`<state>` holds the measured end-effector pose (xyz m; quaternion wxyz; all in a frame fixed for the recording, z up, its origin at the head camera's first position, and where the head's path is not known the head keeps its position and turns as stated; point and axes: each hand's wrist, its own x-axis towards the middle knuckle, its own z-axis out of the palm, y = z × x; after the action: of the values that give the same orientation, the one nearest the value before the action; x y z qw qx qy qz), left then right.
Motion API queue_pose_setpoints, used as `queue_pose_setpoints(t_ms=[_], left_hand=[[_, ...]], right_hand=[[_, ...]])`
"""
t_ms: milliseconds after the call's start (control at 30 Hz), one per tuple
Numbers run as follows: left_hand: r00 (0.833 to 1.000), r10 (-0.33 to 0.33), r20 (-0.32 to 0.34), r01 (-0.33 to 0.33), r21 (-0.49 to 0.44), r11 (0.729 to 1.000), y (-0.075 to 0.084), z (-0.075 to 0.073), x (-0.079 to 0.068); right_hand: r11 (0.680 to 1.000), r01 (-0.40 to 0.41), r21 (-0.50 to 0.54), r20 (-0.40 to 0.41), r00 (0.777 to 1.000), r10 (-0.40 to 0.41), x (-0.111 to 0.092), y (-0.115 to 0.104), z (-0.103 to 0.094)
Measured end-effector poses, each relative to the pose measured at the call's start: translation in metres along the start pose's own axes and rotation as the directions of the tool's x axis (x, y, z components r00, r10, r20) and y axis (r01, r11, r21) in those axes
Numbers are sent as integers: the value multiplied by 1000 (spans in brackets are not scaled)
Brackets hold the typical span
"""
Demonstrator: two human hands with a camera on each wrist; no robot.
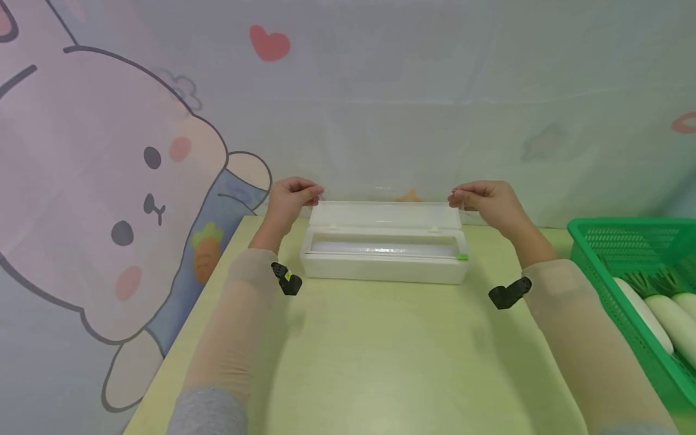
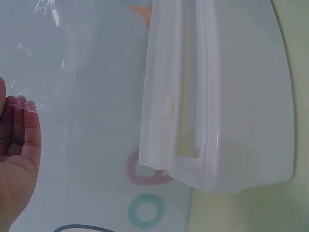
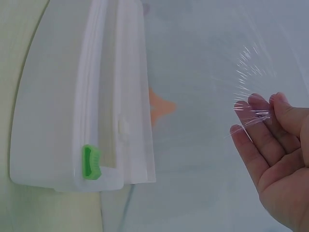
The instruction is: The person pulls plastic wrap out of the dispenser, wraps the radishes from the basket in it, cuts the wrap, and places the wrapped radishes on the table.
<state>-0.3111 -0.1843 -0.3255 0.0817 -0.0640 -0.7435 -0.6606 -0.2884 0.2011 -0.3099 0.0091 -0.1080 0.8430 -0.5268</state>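
Observation:
A white cling film dispenser box point(image 1: 383, 270) sits at the back of the table, its lid point(image 1: 386, 214) tipped up and back. Inside lies a roll of cling film point(image 1: 380, 248). A green slide cutter point(image 3: 91, 163) is at the right end of the front rim. Behind and above the lid, my left hand point(image 1: 289, 200) pinches one corner of a clear sheet of cling film point(image 3: 248, 65) between thumb and fingertips. My right hand point(image 1: 487, 202) pinches the other corner. Wrinkles run through the film from the right fingertips point(image 3: 240, 105).
To the right stands a green plastic basket point(image 1: 598, 287) with several white radishes point(image 1: 671, 320) in it. Close behind the box hangs a curtain point(image 1: 380, 133) printed with a rabbit. The pale green table point(image 1: 375, 356) extends in front.

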Motion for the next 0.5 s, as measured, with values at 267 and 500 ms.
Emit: queue_pose_setpoints(t_ms=[267,500], left_hand=[[999,35,-18,-36,-19,999,8,-8,-1],[999,44,-28,-45,-47,998,19,-12,0]], right_hand=[[999,28,25,8,1000,-28,1,-10,-2],[999,53,12,-2,999,-53,4,-19,-5]])
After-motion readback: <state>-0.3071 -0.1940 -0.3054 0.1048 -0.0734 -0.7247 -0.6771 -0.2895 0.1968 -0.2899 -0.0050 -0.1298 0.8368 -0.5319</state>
